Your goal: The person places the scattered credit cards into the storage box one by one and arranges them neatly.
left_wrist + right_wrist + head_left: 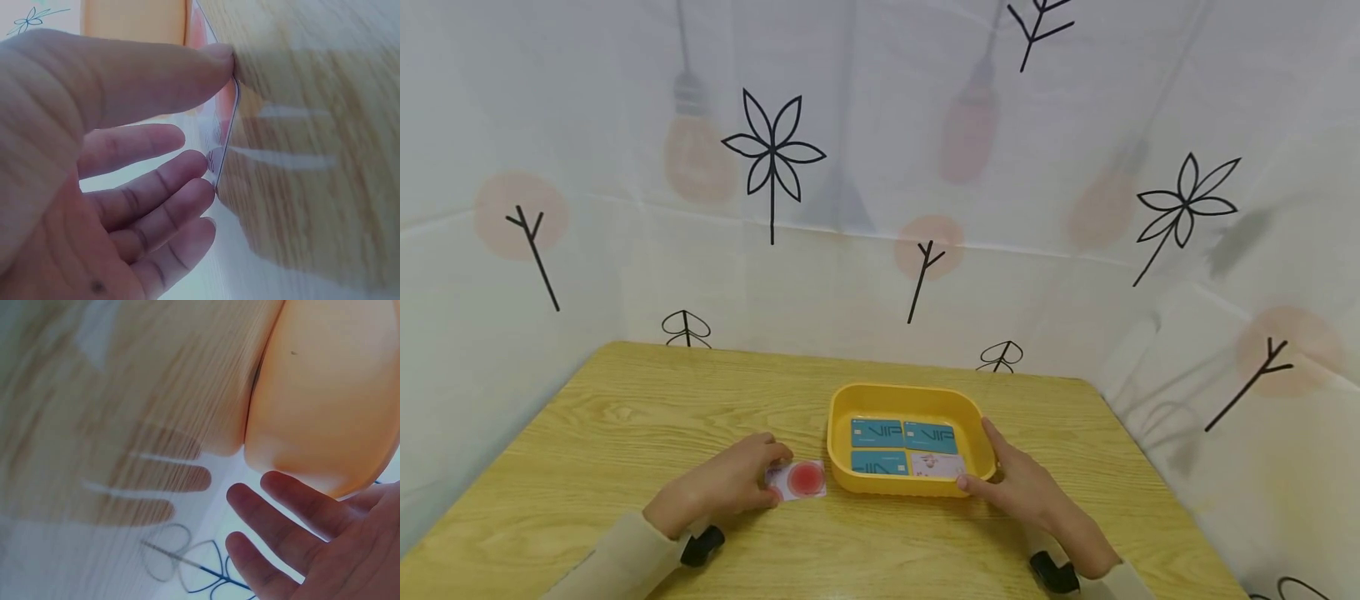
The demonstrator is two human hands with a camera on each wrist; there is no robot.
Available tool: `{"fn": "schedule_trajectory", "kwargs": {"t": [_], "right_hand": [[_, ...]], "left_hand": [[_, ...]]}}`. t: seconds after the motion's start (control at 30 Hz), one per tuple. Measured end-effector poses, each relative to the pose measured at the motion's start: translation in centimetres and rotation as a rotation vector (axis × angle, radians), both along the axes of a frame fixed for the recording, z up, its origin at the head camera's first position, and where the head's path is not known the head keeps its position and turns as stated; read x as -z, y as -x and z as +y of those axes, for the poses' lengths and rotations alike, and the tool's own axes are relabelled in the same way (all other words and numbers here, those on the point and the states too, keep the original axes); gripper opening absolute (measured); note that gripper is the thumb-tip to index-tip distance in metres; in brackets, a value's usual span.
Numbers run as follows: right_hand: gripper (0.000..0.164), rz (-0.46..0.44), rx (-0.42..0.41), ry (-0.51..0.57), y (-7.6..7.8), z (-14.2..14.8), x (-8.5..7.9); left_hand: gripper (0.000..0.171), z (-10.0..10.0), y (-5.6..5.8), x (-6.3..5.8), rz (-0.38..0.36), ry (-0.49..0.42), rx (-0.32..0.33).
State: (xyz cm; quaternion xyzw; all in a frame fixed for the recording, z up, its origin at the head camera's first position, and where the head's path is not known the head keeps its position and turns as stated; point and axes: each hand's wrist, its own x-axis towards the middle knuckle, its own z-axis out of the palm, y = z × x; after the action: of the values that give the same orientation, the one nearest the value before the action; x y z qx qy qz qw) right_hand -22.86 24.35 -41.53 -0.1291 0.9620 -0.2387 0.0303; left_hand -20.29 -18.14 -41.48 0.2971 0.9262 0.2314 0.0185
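My left hand point(730, 475) pinches a card point(806, 479) with a pink-red circle by its edges at the table, left of a yellow plastic tray point(910, 485). In the left wrist view the thumb presses one edge of that card point(220, 115) while fingertips meet another. Inside the tray lie several cards: teal VIP cards point(877, 432) and a pale pink patterned card point(937, 465) at the front right. My right hand point(1026, 487) rests against the tray's right corner, thumb on the front rim, fingers spread fairly straight along the outer right wall.
The wood-grain table point(647, 400) has a glossy surface that mirrors the hands. White cloth point(850, 275) printed with plants and bulbs hangs behind and on both sides. Black bands point(702, 546) sit at both wrists.
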Motion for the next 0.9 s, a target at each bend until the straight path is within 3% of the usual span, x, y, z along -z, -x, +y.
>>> {"fn": "schedule_trajectory", "kwargs": {"t": [0.4,0.7,0.9], "right_hand": [[0.105,0.001,0.002,-0.006,-0.06,-0.07,-0.12],[0.105,0.008,-0.002,-0.006,-0.14,-0.03,-0.06],[0.105,0.001,-0.001,0.005,-0.15,-0.06,-0.11]], "left_hand": [[0.044,-0.02,0.03,0.15,0.010,0.019,-0.029],[0.036,-0.16,-0.11,0.22,0.022,-0.001,-0.006],[0.036,0.03,-0.11,0.31,0.003,0.009,-0.038]]}}
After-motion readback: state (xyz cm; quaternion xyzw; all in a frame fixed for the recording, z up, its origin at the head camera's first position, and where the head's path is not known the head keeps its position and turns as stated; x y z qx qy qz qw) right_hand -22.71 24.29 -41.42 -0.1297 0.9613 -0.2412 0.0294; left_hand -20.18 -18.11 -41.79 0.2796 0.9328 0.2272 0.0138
